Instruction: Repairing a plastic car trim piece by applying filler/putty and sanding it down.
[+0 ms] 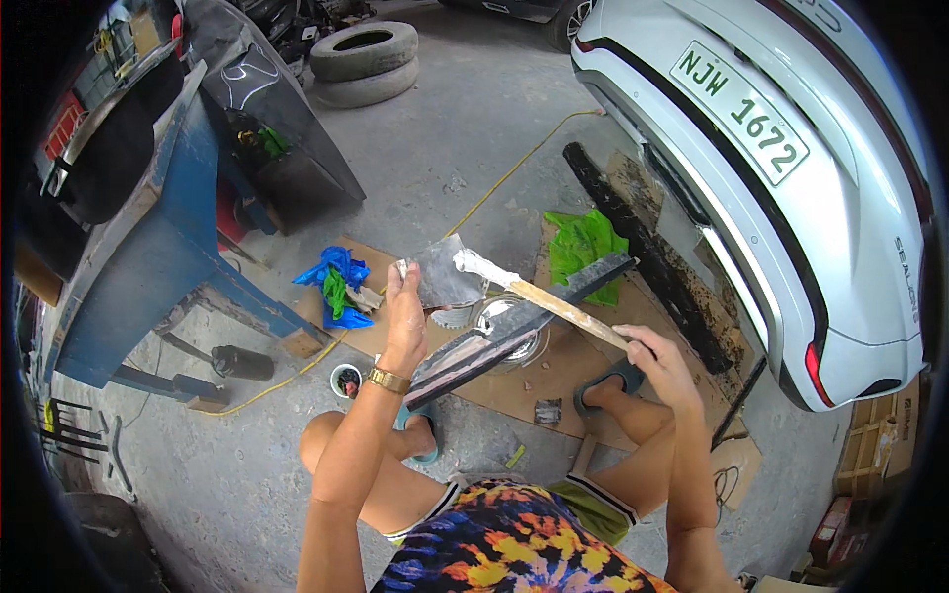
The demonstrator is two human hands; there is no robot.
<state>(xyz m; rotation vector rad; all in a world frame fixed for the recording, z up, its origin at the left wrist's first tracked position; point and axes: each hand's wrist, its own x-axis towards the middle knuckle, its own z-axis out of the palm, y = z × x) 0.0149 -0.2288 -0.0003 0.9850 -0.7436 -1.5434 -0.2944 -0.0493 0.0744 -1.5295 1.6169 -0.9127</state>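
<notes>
My left hand [404, 311] grips the edge of a flat grey plate [450, 279] with white paste smeared at its upper corners. My right hand [659, 366] is closed round the lower end of a long wooden stick [565, 310]. White paste coats the stick's far end [482, 265], which is over the plate's right edge. Below both hands, a long dark strip [465, 364] with grey and pinkish patches lies slanting across a round metal can [539, 348]. The plate and the strip hide part of the can.
Cardboard [494, 400] lies under the can. Crumpled blue plastic [341, 267] and green plastic [583, 247] rest on either side. A white cup [346, 381] stands near my left foot. A white car [751, 227] is at right, a blue metal stand [148, 287] at left, and stacked tyres [364, 64] behind.
</notes>
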